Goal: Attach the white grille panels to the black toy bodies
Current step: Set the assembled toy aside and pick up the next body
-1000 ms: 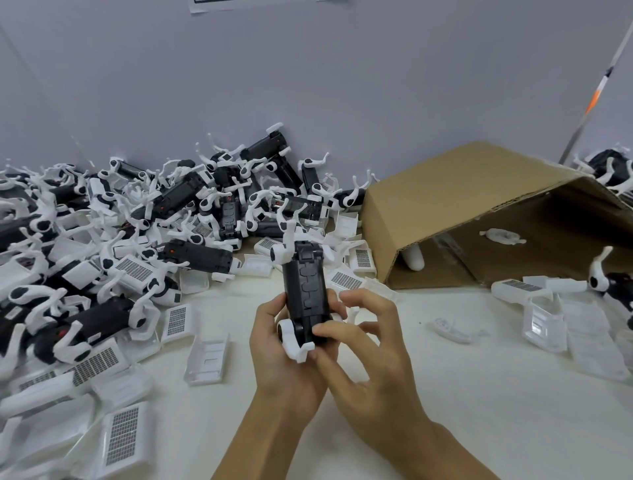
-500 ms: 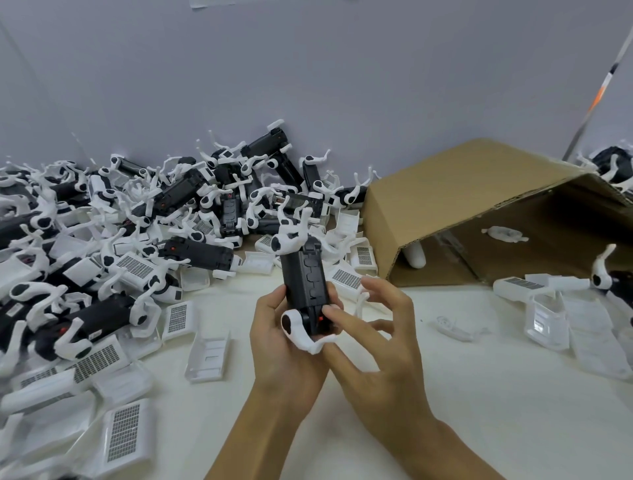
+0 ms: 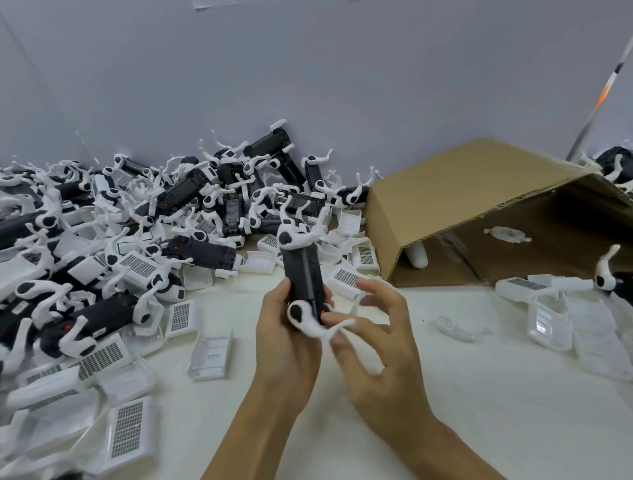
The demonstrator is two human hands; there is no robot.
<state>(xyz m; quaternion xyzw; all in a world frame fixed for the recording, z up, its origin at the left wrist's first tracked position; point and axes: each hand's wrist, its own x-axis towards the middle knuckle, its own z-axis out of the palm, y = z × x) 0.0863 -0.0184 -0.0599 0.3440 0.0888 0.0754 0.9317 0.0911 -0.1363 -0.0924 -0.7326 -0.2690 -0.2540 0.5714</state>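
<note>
Both hands: left hand point(image 3: 286, 337) grips one black toy body point(image 3: 305, 274); right hand point(image 3: 373, 337) pinches its white leg point(image 3: 330, 329).

On my feed, non-task items only:

1. Table point(image 3: 479, 394): off-white top, spanning the lower view.
2. Cardboard box point(image 3: 455, 192): brown, tipped on its side at right, open mouth facing me, resting on the table near the wall.
3. Wall point(image 3: 308, 68): plain pale lilac-grey, behind everything.
4. Rod point(image 3: 606, 89): thin, leaning at upper right, with an orange band and a dark band; I cannot tell what it is.
5. Paper strip point(image 3: 215, 3): white, at the top edge of the wall, mostly cropped.
</note>
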